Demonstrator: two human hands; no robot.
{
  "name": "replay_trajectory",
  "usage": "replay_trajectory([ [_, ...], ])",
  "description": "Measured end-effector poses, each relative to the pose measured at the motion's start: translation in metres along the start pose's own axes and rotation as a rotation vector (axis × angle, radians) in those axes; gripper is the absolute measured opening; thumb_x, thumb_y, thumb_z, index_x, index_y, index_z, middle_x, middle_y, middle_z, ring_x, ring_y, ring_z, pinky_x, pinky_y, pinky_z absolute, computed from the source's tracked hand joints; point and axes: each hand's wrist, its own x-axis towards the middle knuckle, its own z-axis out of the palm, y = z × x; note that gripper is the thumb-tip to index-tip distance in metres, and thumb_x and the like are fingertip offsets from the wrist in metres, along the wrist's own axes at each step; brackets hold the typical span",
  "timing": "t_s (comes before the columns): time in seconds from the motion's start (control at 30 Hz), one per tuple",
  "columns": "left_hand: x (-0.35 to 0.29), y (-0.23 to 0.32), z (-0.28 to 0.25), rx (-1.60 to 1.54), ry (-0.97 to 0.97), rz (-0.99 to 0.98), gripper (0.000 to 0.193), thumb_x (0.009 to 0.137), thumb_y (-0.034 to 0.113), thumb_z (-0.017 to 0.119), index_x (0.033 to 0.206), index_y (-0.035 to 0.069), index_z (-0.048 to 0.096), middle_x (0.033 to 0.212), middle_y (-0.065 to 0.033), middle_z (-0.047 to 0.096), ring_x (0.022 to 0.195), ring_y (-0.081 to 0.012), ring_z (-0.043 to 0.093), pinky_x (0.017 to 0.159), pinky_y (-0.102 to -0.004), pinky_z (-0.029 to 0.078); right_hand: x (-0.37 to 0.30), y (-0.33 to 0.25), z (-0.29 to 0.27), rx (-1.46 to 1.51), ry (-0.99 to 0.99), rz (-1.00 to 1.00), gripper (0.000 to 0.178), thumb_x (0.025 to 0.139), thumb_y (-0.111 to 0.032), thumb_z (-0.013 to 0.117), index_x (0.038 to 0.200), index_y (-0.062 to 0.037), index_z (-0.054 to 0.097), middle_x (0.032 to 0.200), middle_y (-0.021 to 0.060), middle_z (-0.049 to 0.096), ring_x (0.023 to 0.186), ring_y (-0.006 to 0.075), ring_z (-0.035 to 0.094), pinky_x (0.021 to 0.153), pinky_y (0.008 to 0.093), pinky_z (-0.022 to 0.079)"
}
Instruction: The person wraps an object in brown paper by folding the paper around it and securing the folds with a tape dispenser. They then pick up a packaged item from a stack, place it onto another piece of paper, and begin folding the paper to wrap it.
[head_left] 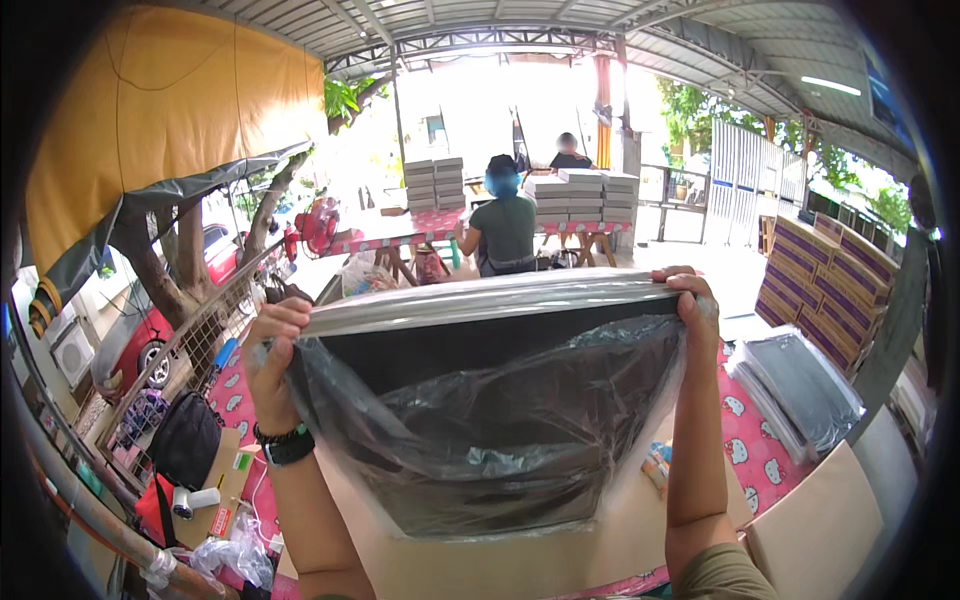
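The bag [490,400], clear with a dark panel inside, is held up over the counter [745,440], in from its left and right edges. Its long axis runs left to right between the grips, neither hand nearer: the left hand [272,350] closes on its upper left corner, the right hand [697,300] on the upper right. Both grips are pinched around the bag's top edge; fingers behind it are probably curled, though mostly hidden.

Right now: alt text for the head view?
The left hand and right hand hold up a dark, flat, plastic-wrapped bundle by its upper corners. Beyond, a person faces away, at a pink table with stacked boxes; brown cartons are piled at right.
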Motion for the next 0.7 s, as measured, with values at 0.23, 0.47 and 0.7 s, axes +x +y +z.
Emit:
replay_trajectory([
  [0.23, -0.004, -0.021, 0.004, -0.343, 0.040, 0.057, 0.029, 0.083, 0.035, 0.062, 0.079, 0.009, 0.050, 0.088, -0.0064, 0.054, 0.096, -0.0226, 0.049, 0.089, -0.0358, 0.036, 0.002, 0.013, -0.008, 0.039, -0.089, -0.129, 0.026, 0.087, -0.034, 0.055, 0.084, -0.0080, 0.055, 0.096, 0.0143, 0.058, 0.095, 0.0223, 0.052, 0.088, 0.0351, 0.037],
  [0.47, -0.010, -0.021, -0.009, -0.503, 0.080, -0.064, 0.076, 0.074, 0.063, 0.056, 0.123, 0.008, 0.040, 0.131, -0.0140, 0.035, 0.124, -0.0297, 0.031, 0.105, -0.0461, 0.023, -0.010, 0.007, 0.002, 0.142, 0.059, 0.055, 0.070, 0.080, -0.059, 0.051, 0.123, -0.0050, 0.039, 0.127, 0.0194, 0.041, 0.118, 0.0286, 0.041, 0.102, 0.0427, 0.028],
  [0.7, -0.201, -0.012, -0.047, -0.218, 0.295, -0.792, 0.078, 0.078, 0.034, 0.054, 0.139, 0.001, 0.019, 0.136, -0.0140, 0.032, 0.127, -0.0271, 0.031, 0.106, -0.0377, 0.025, -0.210, 0.047, -0.054, 0.096, -0.029, 0.694, 0.103, 0.054, -0.043, 0.071, 0.135, -0.0005, 0.024, 0.131, 0.0122, 0.038, 0.120, 0.0250, 0.038, 0.101, 0.0380, 0.030],
])
